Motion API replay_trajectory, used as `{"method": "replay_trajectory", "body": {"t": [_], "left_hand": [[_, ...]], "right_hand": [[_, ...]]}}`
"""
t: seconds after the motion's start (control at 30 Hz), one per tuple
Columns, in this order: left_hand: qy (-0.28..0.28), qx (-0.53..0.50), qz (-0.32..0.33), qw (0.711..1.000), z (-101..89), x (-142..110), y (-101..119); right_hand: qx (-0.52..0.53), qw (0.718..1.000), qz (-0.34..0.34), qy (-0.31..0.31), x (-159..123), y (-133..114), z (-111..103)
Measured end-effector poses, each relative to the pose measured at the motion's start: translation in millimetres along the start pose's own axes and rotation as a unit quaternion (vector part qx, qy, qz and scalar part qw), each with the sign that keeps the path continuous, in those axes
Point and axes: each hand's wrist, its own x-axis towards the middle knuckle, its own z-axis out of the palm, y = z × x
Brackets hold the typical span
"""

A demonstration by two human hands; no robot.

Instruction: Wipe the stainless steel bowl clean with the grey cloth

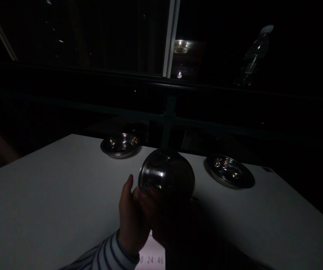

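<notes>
A shiny metal bowl is held up off the table in front of me, tipped so that its rounded outside faces me. My left hand grips it at the lower left of the rim, thumb pointing up. Against the bowl's lower side, my right hand has its fingers curled. Deep shadow covers most of that hand and forearm, so whether it also holds something small cannot be made out.
Two more metal bowls rest on the white table: one back left, one right. A lit timer screen lies below my wrists. Behind the table are a dark window frame and a clear bottle.
</notes>
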Motion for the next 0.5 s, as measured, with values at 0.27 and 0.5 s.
{"method": "replay_trajectory", "body": {"t": [0.27,0.5], "left_hand": [[-0.008,-0.046,-0.059,0.997,1.2,3.2,-5.3],[0.000,-0.017,-0.145,0.989,2.3,0.7,-6.9]], "right_hand": [[-0.238,0.969,-0.069,0.008,7.1,-13.2,-37.8],[-0.209,0.977,-0.025,-0.030,19.5,-14.9,-61.8]]}}
